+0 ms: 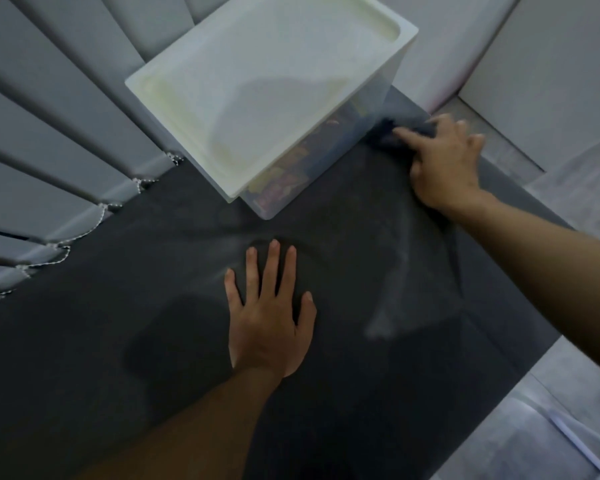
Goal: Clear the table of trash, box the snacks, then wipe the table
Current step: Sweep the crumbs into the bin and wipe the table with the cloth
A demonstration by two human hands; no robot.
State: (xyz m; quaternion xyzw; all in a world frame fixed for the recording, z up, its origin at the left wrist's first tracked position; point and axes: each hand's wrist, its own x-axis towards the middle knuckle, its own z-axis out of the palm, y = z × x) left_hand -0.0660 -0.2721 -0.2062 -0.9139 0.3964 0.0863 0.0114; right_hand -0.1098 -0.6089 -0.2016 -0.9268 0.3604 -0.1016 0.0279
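A dark table (pixel 160 306) fills the middle of the head view. On its far side stands a translucent plastic box (pixel 312 161) with a white lid (pixel 264 84) on it; coloured snack packets show through its side. My left hand (pixel 271 313) lies flat on the table, fingers spread, holding nothing. My right hand (pixel 444 164) presses a dark blue cloth (pixel 402 133) onto the table's far right corner, just right of the box. Most of the cloth is hidden under the hand, and the hand is blurred. Pale wipe streaks mark the tabletop between the hands.
Grey vertical blinds (pixel 49 150) with bead chains hang along the table's left edge. A pale wall panel (pixel 551 64) stands at the back right. Grey floor (pixel 568 410) runs along the table's right edge.
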